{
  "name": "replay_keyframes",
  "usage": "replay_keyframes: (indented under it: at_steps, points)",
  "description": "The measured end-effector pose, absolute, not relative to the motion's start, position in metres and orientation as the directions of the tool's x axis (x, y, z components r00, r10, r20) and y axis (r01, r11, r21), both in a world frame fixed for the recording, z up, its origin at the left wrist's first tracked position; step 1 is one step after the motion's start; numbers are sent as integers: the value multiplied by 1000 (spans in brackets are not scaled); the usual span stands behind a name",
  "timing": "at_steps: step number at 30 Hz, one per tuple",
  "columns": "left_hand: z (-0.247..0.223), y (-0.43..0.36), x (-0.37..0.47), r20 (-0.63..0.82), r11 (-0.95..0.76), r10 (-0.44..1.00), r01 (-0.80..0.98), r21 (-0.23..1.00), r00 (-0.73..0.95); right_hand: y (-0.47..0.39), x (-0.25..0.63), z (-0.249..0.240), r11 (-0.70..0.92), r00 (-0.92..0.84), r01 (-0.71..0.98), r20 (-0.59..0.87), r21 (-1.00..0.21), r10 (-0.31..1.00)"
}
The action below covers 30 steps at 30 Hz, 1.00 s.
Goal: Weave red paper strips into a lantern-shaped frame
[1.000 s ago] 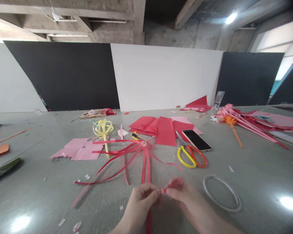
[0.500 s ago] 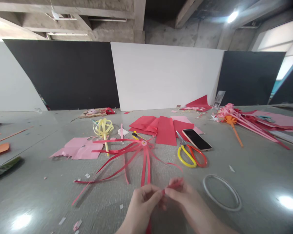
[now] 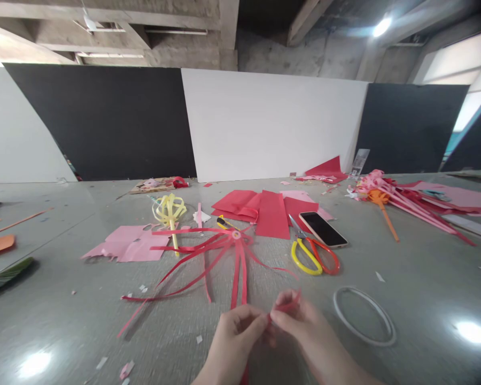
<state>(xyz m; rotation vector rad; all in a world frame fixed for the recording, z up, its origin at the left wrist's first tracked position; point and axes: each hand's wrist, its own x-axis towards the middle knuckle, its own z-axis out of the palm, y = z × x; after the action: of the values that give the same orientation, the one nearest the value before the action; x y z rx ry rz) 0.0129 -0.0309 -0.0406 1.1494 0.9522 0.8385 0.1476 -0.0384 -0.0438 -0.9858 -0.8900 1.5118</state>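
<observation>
The red paper strip (image 3: 282,308) is still pinched tight by the left hand (image 3: 234,337) and right hand (image 3: 304,329), raised slightly. Scissors (image 3: 315,255) and a tape ring (image 3: 364,316) are seen nearby.

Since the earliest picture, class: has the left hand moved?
Yes, slightly. The left hand now sits lower against the red strips, fingertips pinched with the right hand on a strip.
</observation>
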Motion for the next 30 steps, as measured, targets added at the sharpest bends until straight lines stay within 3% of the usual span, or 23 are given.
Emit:
replay_keyframes:
  at_steps: [8, 14, 20, 25, 30]
  points:
    - [-39, -30, 15, -187, 239, 908, -99, 966, 374, -41, 147, -43, -132, -101, -299, -106, -945, 989]
    - [-35, -32, 13, -226, 314, 875, -148, 938, 428, -42, 151, -42, -1, -18, -129, 2, -992, 1000]
    - [-36, -32, 13, -217, 287, 877, -104, 952, 428, -43, 150, -39, 0, -31, -76, 3, -997, 1000]
    - [-37, -29, 13, -221, 266, 905, -80, 961, 363, -41, 149, -42, -84, -80, -243, -66, -966, 995]
    - [-32, -25, 8, -152, 161, 923, 5, 987, 352, -39, 153, -42, -278, -123, -498, -250, -821, 960]
